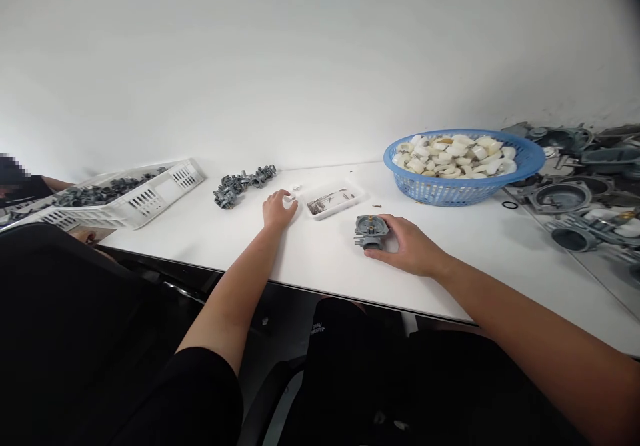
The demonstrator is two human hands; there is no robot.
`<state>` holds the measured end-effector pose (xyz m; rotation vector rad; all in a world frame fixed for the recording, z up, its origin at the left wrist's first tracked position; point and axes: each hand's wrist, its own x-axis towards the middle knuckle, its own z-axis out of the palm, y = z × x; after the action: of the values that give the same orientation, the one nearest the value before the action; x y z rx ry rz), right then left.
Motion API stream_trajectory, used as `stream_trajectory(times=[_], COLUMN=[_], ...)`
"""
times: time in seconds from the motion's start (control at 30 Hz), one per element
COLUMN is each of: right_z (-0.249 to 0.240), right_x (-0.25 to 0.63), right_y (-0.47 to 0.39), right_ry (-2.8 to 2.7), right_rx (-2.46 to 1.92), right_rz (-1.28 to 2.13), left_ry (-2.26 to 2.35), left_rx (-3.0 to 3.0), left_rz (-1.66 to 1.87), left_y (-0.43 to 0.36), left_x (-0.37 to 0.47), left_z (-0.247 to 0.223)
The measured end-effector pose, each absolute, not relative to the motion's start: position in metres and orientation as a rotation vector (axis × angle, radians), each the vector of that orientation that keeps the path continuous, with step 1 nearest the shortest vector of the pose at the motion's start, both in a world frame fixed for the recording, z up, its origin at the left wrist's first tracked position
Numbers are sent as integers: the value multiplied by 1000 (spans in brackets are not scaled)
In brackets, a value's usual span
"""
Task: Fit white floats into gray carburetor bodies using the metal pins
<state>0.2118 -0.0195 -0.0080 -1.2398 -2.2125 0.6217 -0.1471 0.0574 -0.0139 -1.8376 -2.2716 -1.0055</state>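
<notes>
1. Metal body (371,233), dial centre: right hand (413,249), thumb and fingers pressed to it.
2. Left hand (279,210), between 9 and 10 o'clock: fingers curled about a small white piece (289,201); pinch cannot be told.
3. White tray (341,209), 10 o'clock, between the hands.
4. Screw (377,206), 12 o'clock.
5. Blue basket (440,189), 2 o'clock, partly hiding castings (560,197).

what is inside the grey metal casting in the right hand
The grey metal casting shows a small brass-coloured post in its open top; its lower interior is hidden by its own walls.
</notes>
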Motion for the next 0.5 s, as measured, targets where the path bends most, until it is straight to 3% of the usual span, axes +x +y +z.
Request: stream_trajectory(times=[0.5], right_z=[-12], right_x=[212], right_y=[-20], right_ry=[-2249], right_rx=[-1267], right_rz=[584], left_ry=[-2519], left_rx=[-1649], left_rz=[-877], left_y=[116], left_x=[-174], left_z=[-19])
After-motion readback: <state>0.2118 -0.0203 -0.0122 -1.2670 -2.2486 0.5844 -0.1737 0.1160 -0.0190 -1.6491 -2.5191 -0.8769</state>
